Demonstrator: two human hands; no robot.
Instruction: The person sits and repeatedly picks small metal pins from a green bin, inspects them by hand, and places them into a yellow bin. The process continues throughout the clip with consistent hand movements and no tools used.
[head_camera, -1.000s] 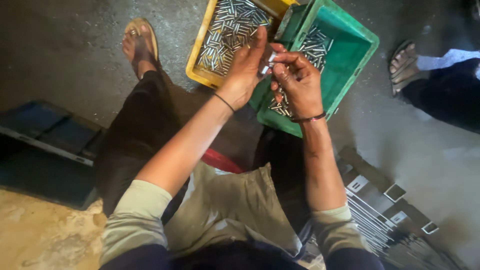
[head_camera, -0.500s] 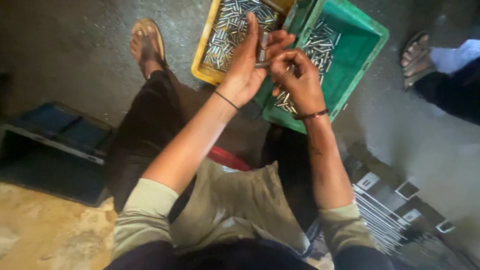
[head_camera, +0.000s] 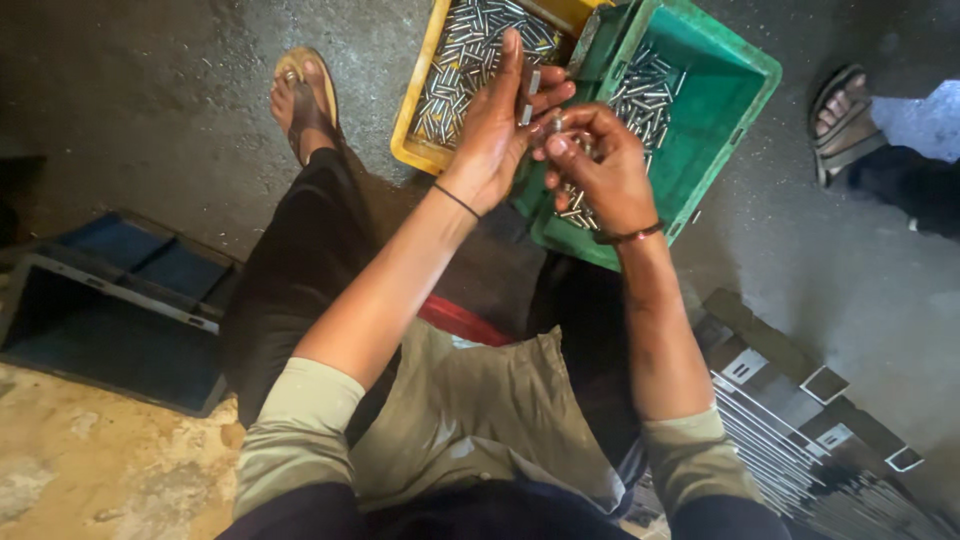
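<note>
With the left hand (head_camera: 497, 130) and right hand (head_camera: 590, 170) pinching small metal pins (head_camera: 556, 122) above the green crate (head_camera: 735, 95), a slack grip could drop one onto the floor (head_camera: 150, 100).

Dim, warm light from above, dark corners, slight motion blur, soft focus

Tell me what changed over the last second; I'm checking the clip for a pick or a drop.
Nothing picked or dropped. Both hands stay together over the crates, left hand and right hand working small metal pins. Yellow crate and green crate unmoved.
</note>
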